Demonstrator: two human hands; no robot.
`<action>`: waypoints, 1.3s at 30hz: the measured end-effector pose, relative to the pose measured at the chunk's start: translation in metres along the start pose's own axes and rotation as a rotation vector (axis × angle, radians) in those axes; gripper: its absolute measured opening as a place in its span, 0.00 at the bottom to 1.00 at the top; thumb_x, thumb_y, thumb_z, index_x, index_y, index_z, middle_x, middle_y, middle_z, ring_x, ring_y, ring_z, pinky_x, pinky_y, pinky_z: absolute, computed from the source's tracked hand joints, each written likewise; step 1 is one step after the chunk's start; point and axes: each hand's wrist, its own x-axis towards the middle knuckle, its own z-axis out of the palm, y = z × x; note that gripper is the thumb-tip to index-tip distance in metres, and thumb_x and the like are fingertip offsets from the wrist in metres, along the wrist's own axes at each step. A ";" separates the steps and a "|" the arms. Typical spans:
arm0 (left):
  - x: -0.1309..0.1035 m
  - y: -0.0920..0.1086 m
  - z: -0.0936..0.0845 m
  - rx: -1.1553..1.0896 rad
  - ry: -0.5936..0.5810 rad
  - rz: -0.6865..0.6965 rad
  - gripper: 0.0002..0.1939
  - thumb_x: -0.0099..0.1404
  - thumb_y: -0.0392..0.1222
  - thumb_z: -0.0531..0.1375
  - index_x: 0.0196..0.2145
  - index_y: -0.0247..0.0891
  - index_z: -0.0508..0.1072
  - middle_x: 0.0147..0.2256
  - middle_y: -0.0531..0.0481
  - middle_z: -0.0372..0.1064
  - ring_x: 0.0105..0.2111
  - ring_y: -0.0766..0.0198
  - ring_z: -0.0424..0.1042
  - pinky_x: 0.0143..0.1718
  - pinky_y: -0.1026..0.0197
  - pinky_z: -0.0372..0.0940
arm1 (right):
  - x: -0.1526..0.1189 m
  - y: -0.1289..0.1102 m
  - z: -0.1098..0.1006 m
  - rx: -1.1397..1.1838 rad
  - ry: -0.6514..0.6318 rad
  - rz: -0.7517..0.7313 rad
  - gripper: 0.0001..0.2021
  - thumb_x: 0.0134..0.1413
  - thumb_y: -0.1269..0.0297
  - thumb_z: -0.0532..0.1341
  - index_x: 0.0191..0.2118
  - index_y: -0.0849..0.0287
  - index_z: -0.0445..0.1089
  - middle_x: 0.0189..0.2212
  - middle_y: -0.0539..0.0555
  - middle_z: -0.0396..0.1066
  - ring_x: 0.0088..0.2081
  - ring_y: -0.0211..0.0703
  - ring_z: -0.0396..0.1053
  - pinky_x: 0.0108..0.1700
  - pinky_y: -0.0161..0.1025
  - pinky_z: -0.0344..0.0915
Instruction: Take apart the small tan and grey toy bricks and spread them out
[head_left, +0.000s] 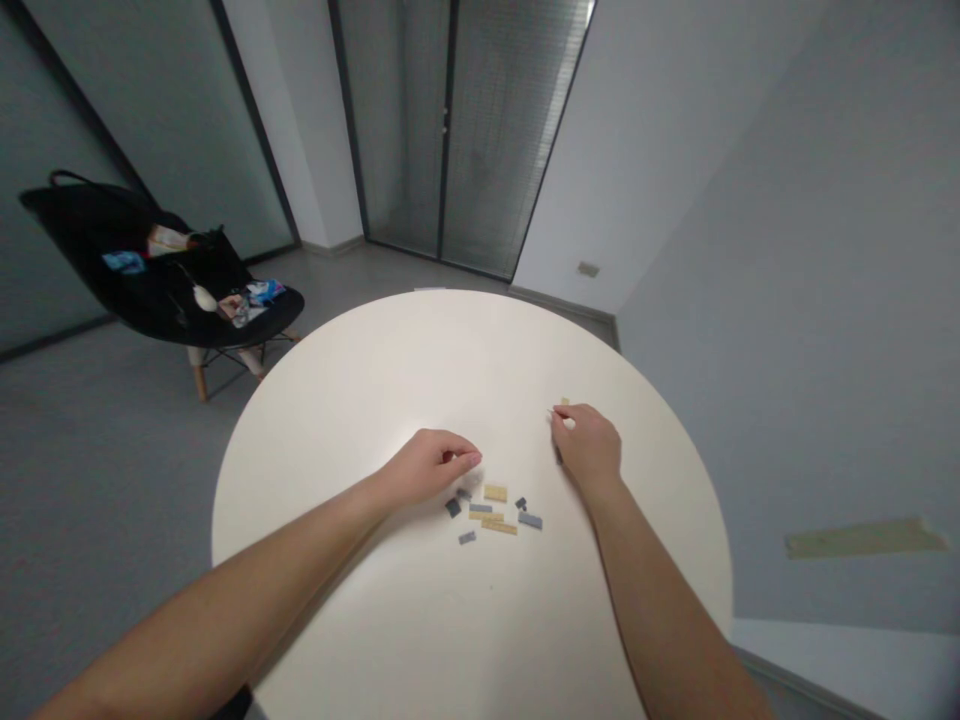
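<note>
My left hand [429, 467] is above the table just left of the loose building bricks, its thumb and fingertips pinched together. Whatever may be between those fingertips is too small to make out. Below and to the right lie several tan bricks [495, 493], grey bricks [530, 521] and dark pieces [453, 508] in a loose cluster. Farther right, my right hand [589, 440] is closed in a pinch low over the table. A tan piece [565, 401] shows just beyond its fingers, partly hidden. What the right fingertips hold, if anything, cannot be made out.
The round white table [360, 390] fills the middle of the view. A black chair [135, 270] with a bag and small items on it stands at the far left. Glass doors [450, 130] are behind the table, and a grey wall [825, 350] rises close on the right.
</note>
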 end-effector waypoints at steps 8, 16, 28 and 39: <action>-0.002 0.003 -0.003 -0.006 0.005 -0.012 0.15 0.64 0.46 0.56 0.33 0.35 0.78 0.28 0.50 0.73 0.25 0.67 0.65 0.27 0.66 0.58 | -0.001 -0.010 -0.001 -0.273 -0.209 0.042 0.14 0.60 0.61 0.54 0.40 0.51 0.77 0.38 0.56 0.73 0.38 0.45 0.69 0.35 0.37 0.60; -0.002 0.003 -0.006 0.018 0.017 0.005 0.15 0.64 0.46 0.55 0.33 0.35 0.79 0.27 0.50 0.74 0.26 0.67 0.66 0.27 0.66 0.59 | 0.001 -0.013 -0.001 -0.332 -0.321 0.080 0.19 0.63 0.61 0.48 0.52 0.47 0.72 0.40 0.59 0.69 0.39 0.47 0.69 0.36 0.39 0.61; -0.004 0.007 -0.008 0.028 0.012 0.011 0.15 0.64 0.46 0.56 0.32 0.34 0.78 0.25 0.51 0.72 0.25 0.67 0.66 0.26 0.67 0.57 | -0.002 -0.014 -0.002 -0.401 -0.388 0.142 0.25 0.62 0.68 0.45 0.62 0.44 0.58 0.38 0.61 0.66 0.37 0.49 0.70 0.34 0.40 0.61; -0.004 0.007 0.007 0.342 -0.050 0.301 0.10 0.63 0.42 0.60 0.40 0.38 0.78 0.35 0.45 0.74 0.38 0.59 0.68 0.41 0.60 0.60 | -0.005 -0.024 -0.006 -0.190 -0.146 0.023 0.17 0.63 0.58 0.49 0.41 0.55 0.75 0.37 0.57 0.71 0.37 0.45 0.68 0.35 0.38 0.58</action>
